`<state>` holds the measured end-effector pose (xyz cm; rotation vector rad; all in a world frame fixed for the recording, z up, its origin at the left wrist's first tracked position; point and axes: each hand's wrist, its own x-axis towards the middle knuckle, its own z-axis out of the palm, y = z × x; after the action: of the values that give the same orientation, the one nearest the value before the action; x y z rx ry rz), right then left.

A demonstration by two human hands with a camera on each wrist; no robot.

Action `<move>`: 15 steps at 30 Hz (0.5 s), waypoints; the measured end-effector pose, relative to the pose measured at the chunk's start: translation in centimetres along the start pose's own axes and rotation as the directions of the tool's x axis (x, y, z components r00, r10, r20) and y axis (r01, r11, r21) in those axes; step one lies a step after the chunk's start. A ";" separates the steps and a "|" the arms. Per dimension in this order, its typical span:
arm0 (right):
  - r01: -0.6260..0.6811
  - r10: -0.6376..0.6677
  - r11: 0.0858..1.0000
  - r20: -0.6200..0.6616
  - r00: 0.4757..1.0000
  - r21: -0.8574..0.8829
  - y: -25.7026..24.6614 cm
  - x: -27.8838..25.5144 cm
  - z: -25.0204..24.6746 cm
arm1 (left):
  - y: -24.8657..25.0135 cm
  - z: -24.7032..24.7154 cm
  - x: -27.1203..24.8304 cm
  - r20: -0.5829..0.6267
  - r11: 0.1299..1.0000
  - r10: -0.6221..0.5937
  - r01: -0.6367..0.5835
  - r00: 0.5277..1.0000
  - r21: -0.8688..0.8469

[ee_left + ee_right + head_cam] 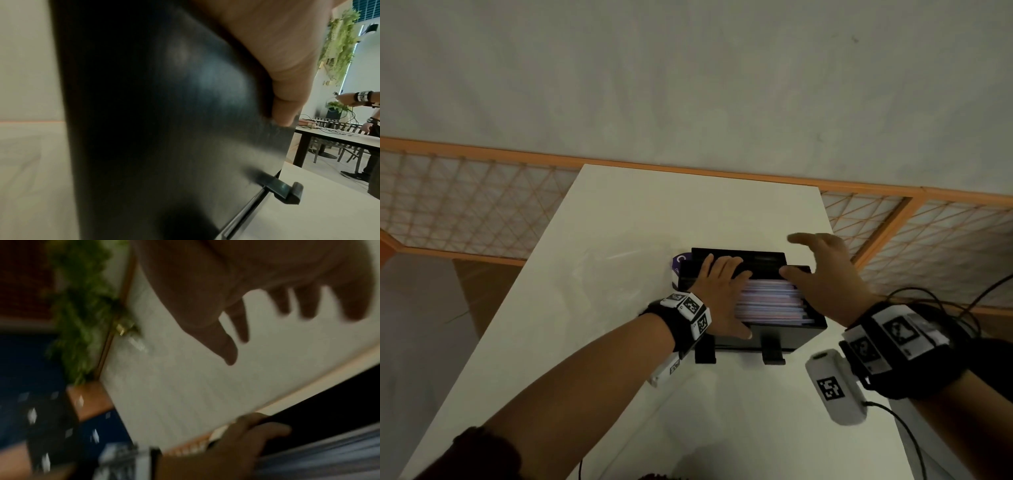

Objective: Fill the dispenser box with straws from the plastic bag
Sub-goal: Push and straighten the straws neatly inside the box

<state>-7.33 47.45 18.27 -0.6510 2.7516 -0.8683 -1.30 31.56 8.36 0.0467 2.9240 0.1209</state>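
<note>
The black dispenser box (784, 337) stands mid-table, its open top packed with pink, blue and white straws (770, 301). My left hand (719, 287) grips the box's left wall, fingers curled over the rim and thumb on the front. The left wrist view shows that thumb (283, 78) pressed on the black box wall (164, 113). My right hand (822, 274) hovers over the box's right side, fingers spread, holding nothing. In the blurred right wrist view the right hand (267, 280) is open above the left hand (236, 443) and straws (329, 456). The purple-labelled plastic bag (678, 263) lies behind the box.
The white table (619, 212) runs away from me, with an orange lattice fence (465, 205) behind it. Black cables (935, 301) trail off the right edge. Two black tabs (773, 354) stick out at the box's front. Another person (370, 129) stands at a far table.
</note>
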 end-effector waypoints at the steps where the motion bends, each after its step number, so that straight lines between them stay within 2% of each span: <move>1: 0.133 -0.133 0.990 0.005 0.991 -0.044 0.0 -0.2 0.6 | 0.0 0.1 0.0 0.014 1.000 0.002 -0.002 1.000 0.011; 2: 0.207 -0.201 0.976 0.084 0.976 -0.066 0.1 -0.3 1.5 | -0.1 0.2 0.0 0.024 1.000 0.005 -0.005 1.000 0.016; 3: 0.229 -0.200 0.967 0.223 0.954 -0.112 0.5 -0.3 2.5 | -0.1 0.3 0.0 0.030 1.000 0.007 -0.008 1.000 0.014; 5: 0.248 -0.117 0.943 0.476 0.872 -0.222 1.7 -0.2 4.7 | -0.1 0.3 0.0 0.037 1.000 0.014 -0.014 0.999 0.005; 6: 0.247 -0.082 0.936 0.526 0.847 -0.251 2.2 -0.1 5.4 | -0.1 0.3 0.0 0.040 1.000 0.018 -0.018 0.999 0.000; 9: 0.216 -0.023 0.935 0.559 0.829 -0.281 2.3 0.2 5.6 | 0.0 0.1 -0.1 0.044 1.000 0.013 -0.013 0.999 -0.007; 13: 0.255 0.004 0.918 0.651 0.759 -0.304 1.8 -0.1 5.8 | 0.0 -0.3 0.0 0.076 1.000 0.010 -0.009 0.997 -0.011; 15: 0.215 0.027 0.934 0.656 0.755 -0.286 2.0 -0.3 6.4 | 0.3 -0.3 0.2 0.103 1.000 -0.005 0.005 0.995 0.004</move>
<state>-5.85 45.81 11.92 -0.9478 2.2269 -0.0925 -1.52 31.81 8.68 0.0447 2.8216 0.1086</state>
